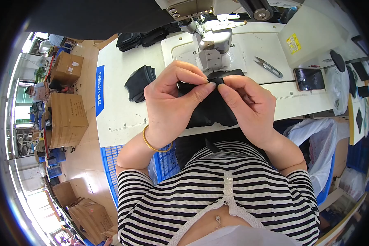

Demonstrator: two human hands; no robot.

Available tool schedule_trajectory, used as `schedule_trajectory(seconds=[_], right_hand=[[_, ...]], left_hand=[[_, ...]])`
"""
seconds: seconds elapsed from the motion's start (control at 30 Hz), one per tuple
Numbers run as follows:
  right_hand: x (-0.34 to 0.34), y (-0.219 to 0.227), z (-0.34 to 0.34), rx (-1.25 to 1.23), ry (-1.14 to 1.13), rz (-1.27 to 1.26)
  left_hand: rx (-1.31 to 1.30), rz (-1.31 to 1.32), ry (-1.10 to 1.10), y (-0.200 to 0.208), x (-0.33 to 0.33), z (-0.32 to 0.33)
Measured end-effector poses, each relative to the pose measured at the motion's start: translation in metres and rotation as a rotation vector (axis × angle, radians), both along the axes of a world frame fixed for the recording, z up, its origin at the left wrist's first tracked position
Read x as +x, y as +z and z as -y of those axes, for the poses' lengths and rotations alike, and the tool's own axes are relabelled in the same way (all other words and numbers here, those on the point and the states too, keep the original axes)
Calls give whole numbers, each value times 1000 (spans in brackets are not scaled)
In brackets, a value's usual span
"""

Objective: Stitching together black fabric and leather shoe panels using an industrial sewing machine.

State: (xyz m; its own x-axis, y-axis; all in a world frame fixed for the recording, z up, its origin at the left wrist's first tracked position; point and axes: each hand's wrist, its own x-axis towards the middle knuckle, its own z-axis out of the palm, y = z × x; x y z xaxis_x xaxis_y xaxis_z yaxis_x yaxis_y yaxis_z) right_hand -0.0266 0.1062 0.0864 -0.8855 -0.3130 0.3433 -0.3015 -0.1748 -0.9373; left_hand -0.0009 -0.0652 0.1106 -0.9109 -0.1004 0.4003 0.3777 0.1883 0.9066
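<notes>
A piece of black fabric (214,107) hangs between my two hands, just in front of the sewing machine (212,45). My left hand (174,98) pinches its upper edge between thumb and forefinger. Close beside it, my right hand (250,104) pinches the same edge, and the fingertips of both almost meet. The lower part of the cloth drops toward the table's front edge. More dark material (225,74) lies behind my fingers, under the machine head, partly hidden.
Stacked black pieces (140,83) lie left of my hands, with more black bundles (131,40) farther back. Thread snips (268,67) and a phone (309,79) rest on the white table (123,119) at right. Blue crates (167,163) stand below. Cardboard boxes (67,121) line the floor at left.
</notes>
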Motion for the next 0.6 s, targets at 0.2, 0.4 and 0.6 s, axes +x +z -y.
schedule_trajectory(seconds=[0.2, 0.4, 0.6], right_hand=[[-1, -3, 2, 39, -57, 11], [-3, -6, 2, 42, -77, -58], [-4, -6, 1, 66, -69, -45]], left_hand=[[36, 10, -7, 1, -2, -2], [40, 201, -46, 9, -4, 0], [34, 268, -127, 8, -8, 6]])
